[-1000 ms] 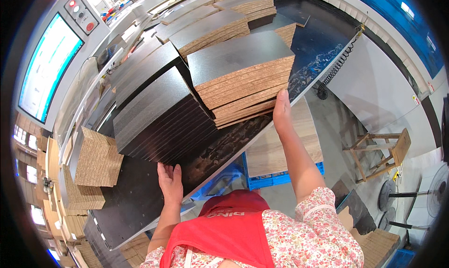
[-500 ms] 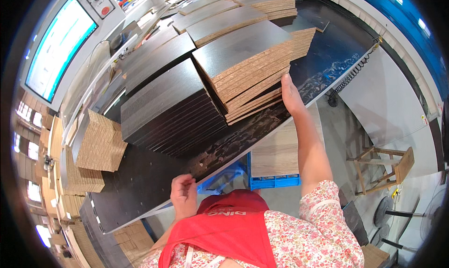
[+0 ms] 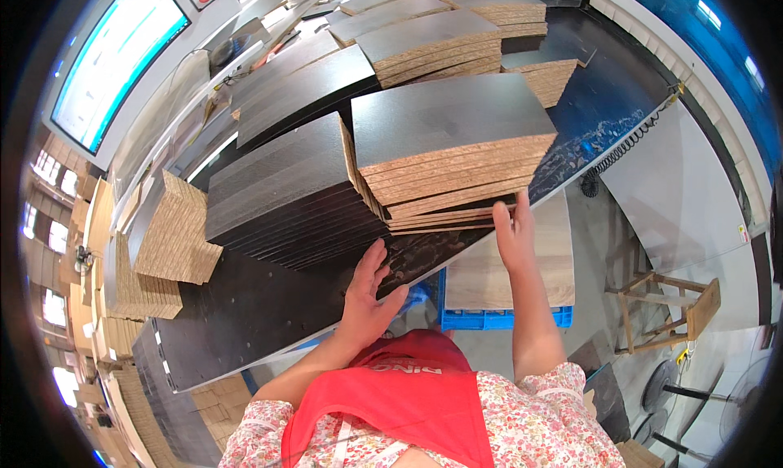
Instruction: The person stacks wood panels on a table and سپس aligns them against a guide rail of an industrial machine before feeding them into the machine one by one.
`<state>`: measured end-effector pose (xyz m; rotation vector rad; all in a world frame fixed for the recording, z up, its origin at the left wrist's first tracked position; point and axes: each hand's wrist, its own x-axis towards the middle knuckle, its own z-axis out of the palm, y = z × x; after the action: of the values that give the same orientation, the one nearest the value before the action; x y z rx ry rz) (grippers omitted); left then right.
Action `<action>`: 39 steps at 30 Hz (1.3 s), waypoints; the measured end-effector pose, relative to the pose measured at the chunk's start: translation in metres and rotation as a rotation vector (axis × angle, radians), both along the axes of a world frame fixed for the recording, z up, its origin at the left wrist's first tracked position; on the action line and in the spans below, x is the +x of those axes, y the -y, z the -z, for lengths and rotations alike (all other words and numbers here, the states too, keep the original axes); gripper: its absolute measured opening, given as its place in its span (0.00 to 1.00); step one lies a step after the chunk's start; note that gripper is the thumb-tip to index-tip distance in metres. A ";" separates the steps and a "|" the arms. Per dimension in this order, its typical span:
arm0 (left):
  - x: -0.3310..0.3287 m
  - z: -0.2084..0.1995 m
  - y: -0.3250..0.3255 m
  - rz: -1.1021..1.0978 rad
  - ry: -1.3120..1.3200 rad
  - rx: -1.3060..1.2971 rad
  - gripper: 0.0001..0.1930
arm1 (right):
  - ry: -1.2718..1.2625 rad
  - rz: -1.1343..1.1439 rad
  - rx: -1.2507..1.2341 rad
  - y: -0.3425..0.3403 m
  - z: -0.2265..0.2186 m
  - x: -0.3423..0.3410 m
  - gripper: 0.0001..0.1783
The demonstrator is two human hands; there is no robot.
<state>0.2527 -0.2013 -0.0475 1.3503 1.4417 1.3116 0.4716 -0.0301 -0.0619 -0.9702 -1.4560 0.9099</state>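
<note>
A stack of dark grey chipboard panels (image 3: 461,162) sits at the centre, raw brown edges facing me, with gaps between its lowest boards. My right hand (image 3: 515,238) rests against the near right corner of those low boards, thumb and fingers apart. My left hand (image 3: 365,301) is open, fingers stretched toward the near bottom corner where this stack meets a neighbouring stack of dark-edged panels (image 3: 285,195). Whether its fingertips touch a board I cannot tell. Both stacks stand on a black worktable (image 3: 245,317).
More panel stacks (image 3: 428,44) fill the table's far side, and chipboard pieces (image 3: 175,231) stand at left. A screen (image 3: 118,60) is at upper left. Beyond the table edge are a blue pallet (image 3: 506,317) bearing wood-look boards, a wooden stool (image 3: 669,309) and a coiled black hose (image 3: 608,162).
The middle stack has turned and shifted nearer, its front edge now more level. My right hand came nearer with it. My left hand opened and moved forward to the right. The view shifted slightly.
</note>
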 end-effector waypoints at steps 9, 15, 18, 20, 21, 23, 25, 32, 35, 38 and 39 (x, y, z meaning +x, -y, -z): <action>-0.014 0.008 -0.014 -0.027 0.017 -0.084 0.32 | -0.135 -0.020 -0.335 -0.015 0.030 0.042 0.33; 0.025 0.016 -0.047 0.192 0.219 -0.283 0.36 | -0.265 -0.311 -0.512 -0.142 0.072 0.080 0.35; 0.050 0.026 -0.078 0.296 0.774 -0.497 0.34 | -0.215 -0.417 -0.621 -0.177 0.072 0.069 0.35; 0.056 0.032 -0.091 0.408 0.955 -0.468 0.31 | -0.198 -0.437 -0.635 -0.187 0.072 0.065 0.34; 0.058 0.035 -0.094 0.392 1.010 -0.477 0.28 | -0.200 -0.443 -0.630 -0.189 0.075 0.063 0.34; 0.062 0.021 -0.097 0.383 1.125 -0.509 0.21 | -0.206 -0.445 -0.610 -0.190 0.078 0.062 0.34; 0.061 0.012 -0.096 0.431 0.931 -0.302 0.15 | -0.222 -0.423 -0.586 -0.185 0.084 0.068 0.34; 0.064 -0.011 -0.106 0.259 1.453 -0.435 0.19 | -0.288 -0.335 -0.606 -0.151 0.105 0.059 0.33; 0.064 -0.019 -0.113 0.294 1.438 -0.489 0.21 | -0.316 -0.326 -0.618 -0.149 0.099 0.063 0.32; 0.066 -0.019 -0.123 0.389 1.353 -0.457 0.28 | -0.322 -0.305 -0.620 -0.149 0.101 0.076 0.32; 0.072 -0.020 -0.128 0.401 1.347 -0.466 0.28 | -0.327 -0.294 -0.621 -0.149 0.100 0.084 0.32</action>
<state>0.3244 -0.0735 -0.0275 0.2085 0.4192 1.0911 0.5553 0.1190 -0.1619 -0.9937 -1.0618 1.7169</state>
